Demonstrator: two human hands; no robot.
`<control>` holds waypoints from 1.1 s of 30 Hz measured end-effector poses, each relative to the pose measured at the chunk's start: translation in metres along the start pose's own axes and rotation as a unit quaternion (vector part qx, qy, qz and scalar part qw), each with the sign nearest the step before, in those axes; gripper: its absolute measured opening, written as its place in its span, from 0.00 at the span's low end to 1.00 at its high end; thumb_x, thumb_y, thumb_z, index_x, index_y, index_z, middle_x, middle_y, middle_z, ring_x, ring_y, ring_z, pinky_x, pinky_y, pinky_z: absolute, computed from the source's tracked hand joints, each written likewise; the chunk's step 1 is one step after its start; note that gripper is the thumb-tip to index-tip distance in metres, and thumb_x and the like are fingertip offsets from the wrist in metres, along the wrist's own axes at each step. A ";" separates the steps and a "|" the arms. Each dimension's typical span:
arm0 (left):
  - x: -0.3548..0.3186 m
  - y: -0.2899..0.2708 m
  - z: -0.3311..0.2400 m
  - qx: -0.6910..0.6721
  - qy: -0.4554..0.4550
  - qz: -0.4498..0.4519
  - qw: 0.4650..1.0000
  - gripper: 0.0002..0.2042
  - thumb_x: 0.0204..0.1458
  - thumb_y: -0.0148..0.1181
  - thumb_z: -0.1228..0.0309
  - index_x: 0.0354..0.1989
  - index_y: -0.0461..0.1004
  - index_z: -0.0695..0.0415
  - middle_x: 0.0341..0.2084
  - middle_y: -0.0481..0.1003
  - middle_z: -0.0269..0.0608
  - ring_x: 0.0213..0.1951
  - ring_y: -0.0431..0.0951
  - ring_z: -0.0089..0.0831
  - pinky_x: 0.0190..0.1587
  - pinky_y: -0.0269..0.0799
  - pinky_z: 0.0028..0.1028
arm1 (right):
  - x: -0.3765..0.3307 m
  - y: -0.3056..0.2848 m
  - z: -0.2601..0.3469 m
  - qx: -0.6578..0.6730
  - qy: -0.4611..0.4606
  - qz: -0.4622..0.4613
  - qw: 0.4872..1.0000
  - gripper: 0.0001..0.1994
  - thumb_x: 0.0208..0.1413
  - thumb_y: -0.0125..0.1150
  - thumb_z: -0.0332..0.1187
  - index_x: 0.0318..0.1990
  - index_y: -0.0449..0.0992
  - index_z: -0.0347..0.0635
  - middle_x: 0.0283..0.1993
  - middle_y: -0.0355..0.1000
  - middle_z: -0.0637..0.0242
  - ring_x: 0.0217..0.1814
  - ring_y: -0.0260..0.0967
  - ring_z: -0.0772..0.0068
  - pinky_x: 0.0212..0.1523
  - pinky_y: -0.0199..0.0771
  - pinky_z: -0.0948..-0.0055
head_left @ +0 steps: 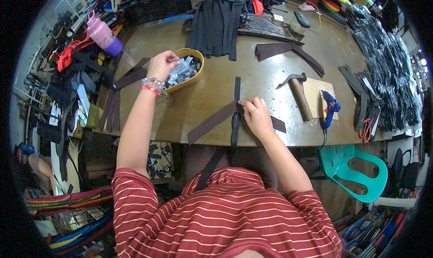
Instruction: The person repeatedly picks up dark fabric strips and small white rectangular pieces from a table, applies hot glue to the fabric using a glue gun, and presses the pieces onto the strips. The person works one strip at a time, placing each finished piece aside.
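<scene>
My left hand is over the rim of a yellow oval tub filled with small grey and black pieces. Its fingertips are pinched together; whatever is between them is too small to make out. At the table's near edge, the fingers of my right hand press on a dark brown strap, which is bent into a peak. The strap's other end shows to the right of that hand. A narrow black strip runs up from the peak, and a black strap hangs below it toward my lap.
To the right, a hammer and a blue glue gun lie by a wooden board. Black straps hang over the far side. A pink-purple bottle stands left. Red-handled scissors lie near the right edge, above a teal chair.
</scene>
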State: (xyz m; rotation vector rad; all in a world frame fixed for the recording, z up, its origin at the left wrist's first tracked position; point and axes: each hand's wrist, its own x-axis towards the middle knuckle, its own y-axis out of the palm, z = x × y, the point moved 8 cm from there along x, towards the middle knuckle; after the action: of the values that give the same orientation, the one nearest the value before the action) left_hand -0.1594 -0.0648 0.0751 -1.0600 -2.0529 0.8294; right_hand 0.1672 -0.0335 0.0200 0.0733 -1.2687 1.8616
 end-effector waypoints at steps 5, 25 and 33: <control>-0.031 -0.013 0.003 -0.320 -0.149 -0.045 0.934 0.09 0.53 0.60 0.71 0.41 0.72 0.59 0.32 0.76 0.32 0.30 0.75 0.18 0.31 0.69 0.16 | 0.003 -0.024 0.001 0.142 0.114 -0.046 0.982 0.10 0.51 0.58 0.20 0.41 0.77 0.39 0.34 0.72 0.63 0.34 0.71 0.69 0.37 0.72 0.72; -0.151 0.064 -0.161 -0.608 -0.030 0.072 0.790 0.09 0.51 0.59 0.82 0.40 0.69 0.62 0.41 0.73 0.40 0.42 0.75 0.22 0.46 0.72 0.22 | -0.003 -0.055 0.041 0.539 0.237 -0.054 0.806 0.11 0.49 0.65 0.21 0.41 0.76 0.33 0.37 0.76 0.65 0.37 0.72 0.80 0.40 0.74 0.80; -0.154 0.065 -0.165 -0.602 -0.056 0.103 0.790 0.12 0.52 0.59 0.80 0.45 0.69 0.63 0.36 0.76 0.38 0.38 0.76 0.21 0.42 0.74 0.21 | -0.008 -0.056 0.040 0.516 0.262 -0.010 0.815 0.09 0.51 0.63 0.23 0.40 0.77 0.32 0.35 0.77 0.65 0.36 0.72 0.81 0.38 0.73 0.81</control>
State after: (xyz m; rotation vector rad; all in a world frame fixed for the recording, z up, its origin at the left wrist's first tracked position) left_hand 0.0664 -0.1287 0.0773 -1.9129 -2.5761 -0.5369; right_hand 0.1934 -0.0632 0.0763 0.1345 0.2036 2.1374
